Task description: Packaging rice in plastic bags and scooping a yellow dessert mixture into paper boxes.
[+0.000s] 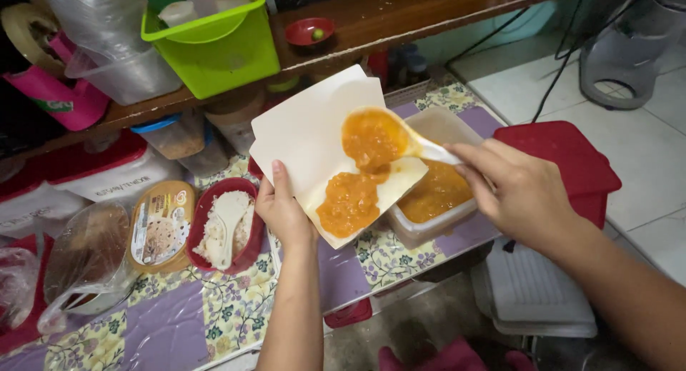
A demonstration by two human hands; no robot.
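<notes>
Your left hand [284,212] pinches the near edge of a folded white paper sheet [307,131], thumb on top and fingers underneath, holding it tilted above the table with a mound of orange sauce [350,201] already sliding toward its lowest corner. Your right hand [509,187] is closed round the handle of a white plastic spoon [400,135], whose bowl sits loaded with more sauce over the sheet's upper fold. The risk reads plainly: the paper is limp and held on one side only, so added weight could buckle it and spill sauce over the edge onto the cloth, or the spoon could drip short of the sheet. Below the spoon stands a clear plastic tub [436,199] of the same sauce. The surface is a low table under a purple floral cloth [214,314], crowded at left with a red bowl of rice [223,228]; a wooden shelf [400,13] runs behind, white floor tiles [643,149] at right.
</notes>
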